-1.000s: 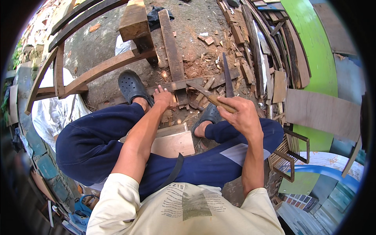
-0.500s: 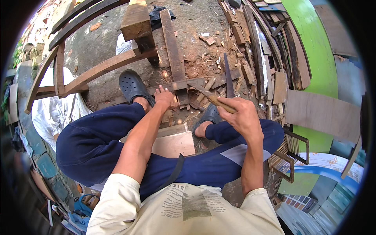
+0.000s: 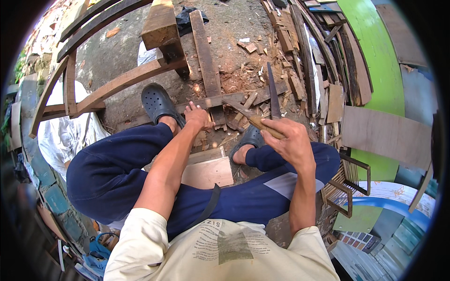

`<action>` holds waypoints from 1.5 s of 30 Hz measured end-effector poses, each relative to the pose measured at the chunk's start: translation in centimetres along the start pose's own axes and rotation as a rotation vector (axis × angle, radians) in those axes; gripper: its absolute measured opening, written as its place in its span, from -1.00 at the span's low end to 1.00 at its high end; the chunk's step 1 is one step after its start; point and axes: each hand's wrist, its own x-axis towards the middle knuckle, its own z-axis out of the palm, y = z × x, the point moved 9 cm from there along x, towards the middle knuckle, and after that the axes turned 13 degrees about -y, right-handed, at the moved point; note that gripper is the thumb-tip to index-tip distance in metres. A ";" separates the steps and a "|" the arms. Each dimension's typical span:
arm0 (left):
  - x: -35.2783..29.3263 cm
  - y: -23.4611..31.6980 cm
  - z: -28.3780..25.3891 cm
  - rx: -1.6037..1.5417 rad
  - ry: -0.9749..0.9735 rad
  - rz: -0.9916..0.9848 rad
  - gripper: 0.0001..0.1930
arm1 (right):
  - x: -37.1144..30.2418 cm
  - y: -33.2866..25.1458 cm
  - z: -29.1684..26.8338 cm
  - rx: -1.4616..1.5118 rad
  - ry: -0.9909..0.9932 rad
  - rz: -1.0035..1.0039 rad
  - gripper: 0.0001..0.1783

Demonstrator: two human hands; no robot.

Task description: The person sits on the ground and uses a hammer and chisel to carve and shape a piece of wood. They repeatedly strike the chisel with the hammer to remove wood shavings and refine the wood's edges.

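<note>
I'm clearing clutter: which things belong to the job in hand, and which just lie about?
Apparently in use:
- wooden-handled tool, gripped by the right hand
- wooden strip, under the left hand

Apparently just lying about:
- white sheeting
- black plastic
- wood chips

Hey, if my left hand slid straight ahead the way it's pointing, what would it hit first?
Past the crosswise board it seems to rest on, your left hand would probably meet the dark wooden post at the curved rail's right end; depth is unclear.

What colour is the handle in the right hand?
The handle is yellowish brown, seen best in the head view.
</note>
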 end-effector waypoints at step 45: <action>-15.3 10.7 -15.4 -0.336 0.380 0.933 -0.81 | 9.6 23.6 20.4 -0.466 -0.508 0.261 -0.66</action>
